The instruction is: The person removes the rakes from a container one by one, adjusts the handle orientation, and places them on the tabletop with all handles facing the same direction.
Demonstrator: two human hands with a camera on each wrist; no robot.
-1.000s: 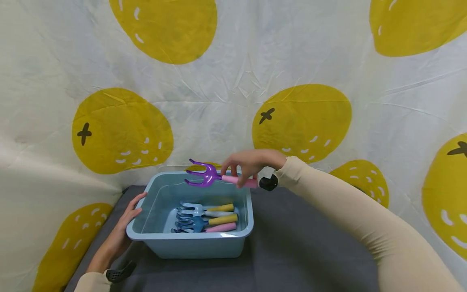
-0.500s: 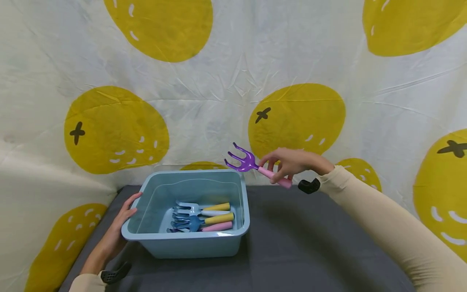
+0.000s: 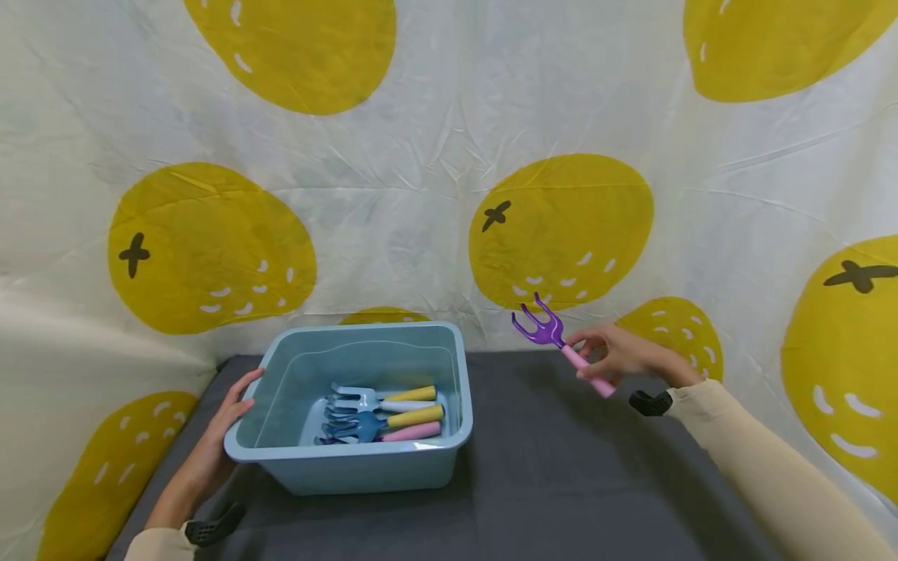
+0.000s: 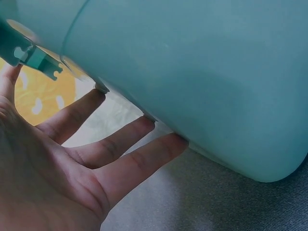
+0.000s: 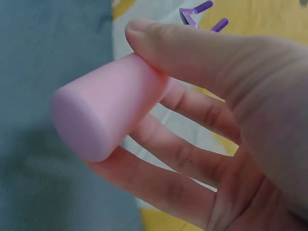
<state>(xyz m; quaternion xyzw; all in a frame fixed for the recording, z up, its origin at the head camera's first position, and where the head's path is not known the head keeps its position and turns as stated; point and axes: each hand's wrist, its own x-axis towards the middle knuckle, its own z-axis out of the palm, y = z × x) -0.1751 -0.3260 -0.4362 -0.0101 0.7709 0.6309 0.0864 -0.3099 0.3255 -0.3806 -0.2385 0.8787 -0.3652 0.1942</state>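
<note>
Gray tabletop (image 3: 561, 483), purple fork (image 3: 549, 332), in right hand (image 3: 623, 353)

We note: fork (image 3: 570, 354), purple head, pink handle | tub (image 3: 372, 471), plain light blue | forks inside (image 3: 363, 426), mostly blue heads, yellow, pink and pale handles | desk (image 3: 561, 483), dark grey | sleeves (image 3: 765, 460), beige | backdrop (image 3: 393, 257), white with yellow fruit (dark crosses, white dashes)

Even, soft light fills the head view; a diffuse shadow darkens the grey tablecloth (image 3: 533, 491) below the fingers of the right hand (image 3: 624, 354), and glare catches the blue tub (image 3: 337, 453) right of the fingers of the left hand (image 3: 219, 432). Both wrist views are dimmer; past the fingers, the fruit-print cloth (image 4: 45, 96) blurs.
</note>
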